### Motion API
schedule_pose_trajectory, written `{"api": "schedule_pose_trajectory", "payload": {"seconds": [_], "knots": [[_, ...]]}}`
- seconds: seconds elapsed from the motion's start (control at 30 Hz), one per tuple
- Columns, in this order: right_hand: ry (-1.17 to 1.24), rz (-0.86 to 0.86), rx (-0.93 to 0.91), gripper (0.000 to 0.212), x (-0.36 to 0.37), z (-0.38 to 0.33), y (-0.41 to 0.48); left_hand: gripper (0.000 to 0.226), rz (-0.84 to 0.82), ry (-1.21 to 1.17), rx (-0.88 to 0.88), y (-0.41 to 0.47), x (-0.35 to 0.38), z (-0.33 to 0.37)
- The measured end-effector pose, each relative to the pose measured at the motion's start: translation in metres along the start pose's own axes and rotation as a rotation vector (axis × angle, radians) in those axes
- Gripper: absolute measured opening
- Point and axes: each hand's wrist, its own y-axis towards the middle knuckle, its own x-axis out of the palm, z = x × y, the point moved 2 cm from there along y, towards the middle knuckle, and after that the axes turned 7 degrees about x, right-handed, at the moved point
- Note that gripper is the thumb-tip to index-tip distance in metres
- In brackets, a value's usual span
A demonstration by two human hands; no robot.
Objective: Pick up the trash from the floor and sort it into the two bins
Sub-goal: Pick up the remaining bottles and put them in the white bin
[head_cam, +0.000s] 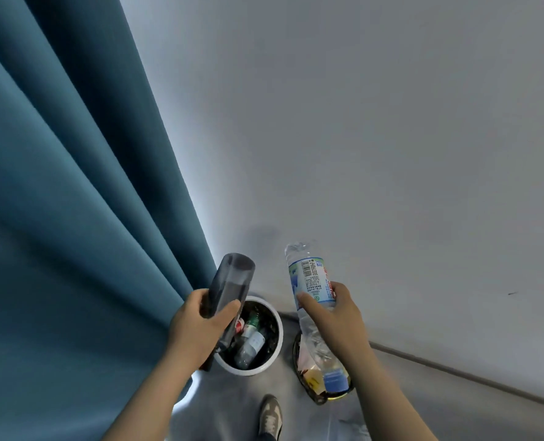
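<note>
My left hand (pixel 197 326) grips a dark, smoky plastic bottle (pixel 230 288), held upside down above the white bin (pixel 273 351). Inside that bin lie several bottles, one with a green cap. My right hand (pixel 334 316) holds a clear water bottle (pixel 310 281) with a white, blue and red label, its blue cap pointing down over the dark bin (pixel 299 374). Wrappers and paper scraps show in the dark bin, partly hidden by the bottle and my wrist.
A teal curtain (pixel 73 218) hangs along the left, touching the floor beside the white bin. A pale wall (pixel 359 122) rises behind both bins. My shoe (pixel 270 415) stands on the grey floor just in front of them.
</note>
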Motion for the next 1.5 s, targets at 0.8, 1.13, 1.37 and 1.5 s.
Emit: {"api": "schedule_pose_trajectory", "payload": {"seconds": [0.8, 1.13, 1.37, 1.5], "knots": [[-0.221, -0.206, 0.476, 0.061, 0.121, 0.183, 0.121, 0.044, -0.393, 0.310, -0.521, 0.082, 0.094, -0.221], [-0.346, -0.198, 0.540, 0.062, 0.181, 0.258, 0.168, 0.043, -0.379, 0.302, -0.534, 0.132, 0.139, -0.314], [-0.393, -0.284, 0.612, 0.062, 0.224, 0.297, 0.201, 0.057, -0.422, 0.458, -0.411, 0.178, 0.170, -0.362], [-0.377, -0.278, 0.609, 0.043, 0.249, 0.315, 0.215, 0.055, -0.435, 0.532, -0.349, 0.194, 0.187, -0.384]]}}
